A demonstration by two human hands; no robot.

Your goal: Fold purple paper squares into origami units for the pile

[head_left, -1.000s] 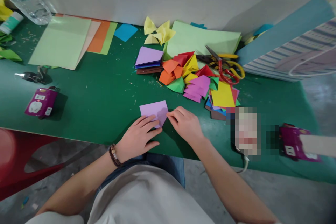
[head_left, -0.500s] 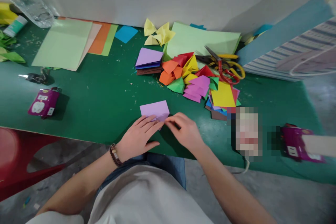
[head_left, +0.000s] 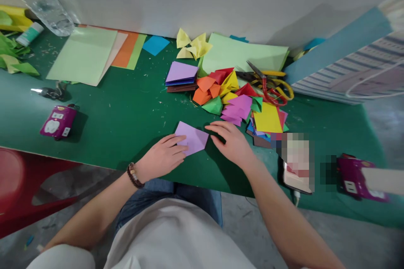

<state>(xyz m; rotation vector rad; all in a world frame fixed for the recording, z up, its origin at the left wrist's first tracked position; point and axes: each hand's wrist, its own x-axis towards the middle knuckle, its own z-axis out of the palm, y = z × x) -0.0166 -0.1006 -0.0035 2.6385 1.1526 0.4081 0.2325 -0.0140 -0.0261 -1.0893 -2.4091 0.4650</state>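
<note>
Lilac origami paper (head_left: 194, 138), smooth and lying flat, turned corner-forward like a diamond, its left edge under the left hand's fingers (head_left: 173, 145), its right corner just beside, not touching, the right hand's fingers (head_left: 217, 129).

On the table (head_left: 126, 122), a folded paper square (head_left: 193, 138) lies at lower centre, below a heap of paper pieces (head_left: 222, 94). Scissors (head_left: 271, 88) sit right of the heap; paper sheets (head_left: 82, 56) lie upper left, a plastic bottle (head_left: 50, 12) behind them.
</note>
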